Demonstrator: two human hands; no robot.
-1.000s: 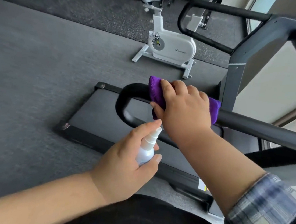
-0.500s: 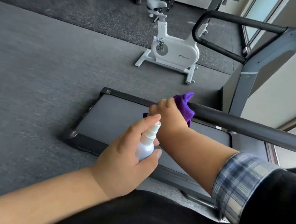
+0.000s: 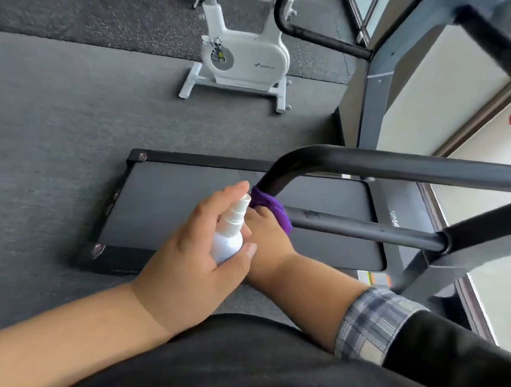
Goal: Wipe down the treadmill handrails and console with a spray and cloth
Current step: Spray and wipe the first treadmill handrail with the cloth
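My left hand [image 3: 197, 250] grips a small white spray bottle [image 3: 229, 231], forefinger lying over its nozzle. Just behind it, my right hand [image 3: 269, 242] holds a purple cloth [image 3: 270, 207] wrapped around the lower bend of the black looped handrail [image 3: 408, 167]. The left hand and bottle hide most of the right hand's fingers. The rail's lower bar [image 3: 367, 228] runs right to a grey upright. The far handrail [image 3: 314, 38] loops at the top. No console is in view.
The treadmill belt [image 3: 183, 204] lies below the hands on grey carpet. A white exercise bike [image 3: 243, 59] stands beyond it. Grey treadmill uprights [image 3: 374, 101] and a window wall fill the right side. My dark clothing covers the bottom of the view.
My right hand slid the cloth from the top of the handrail loop around its curved end down to the lower bend. The left hand kept hold of the bottle.
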